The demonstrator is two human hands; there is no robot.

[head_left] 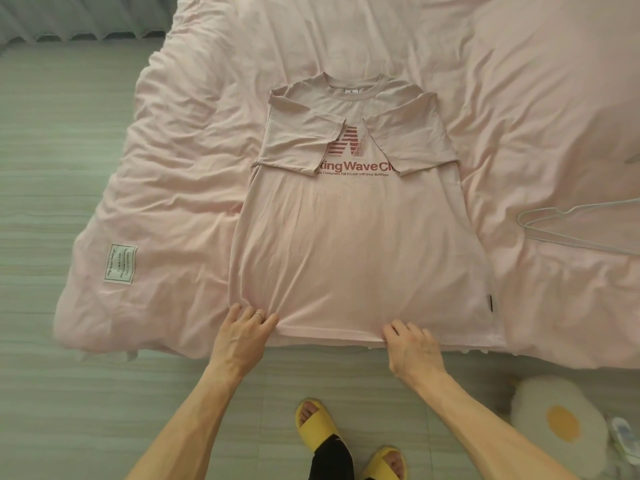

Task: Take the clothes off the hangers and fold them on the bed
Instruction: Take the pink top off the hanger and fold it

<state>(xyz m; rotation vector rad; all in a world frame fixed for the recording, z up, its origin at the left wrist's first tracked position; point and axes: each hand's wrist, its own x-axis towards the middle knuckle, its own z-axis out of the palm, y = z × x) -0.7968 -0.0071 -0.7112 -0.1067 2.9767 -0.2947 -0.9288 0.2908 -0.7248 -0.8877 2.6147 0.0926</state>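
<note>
A pale pink T-shirt (356, 244) with red lettering lies face up on the pink bed cover (173, 150), collar at the far end. Both sleeves are folded inward across the chest. My left hand (246, 329) pinches the near hem at its left corner, where the cloth bunches under the fingers. My right hand (410, 344) pinches the same hem right of the middle. A bare wire hanger (568, 226) lies on the cover to the right of the shirt.
The bed's near edge runs just in front of my hands, with grey floor below. My feet in yellow slippers (318, 427) stand close to the bed. A white and yellow egg-shaped cushion (557, 420) sits on the floor at the right.
</note>
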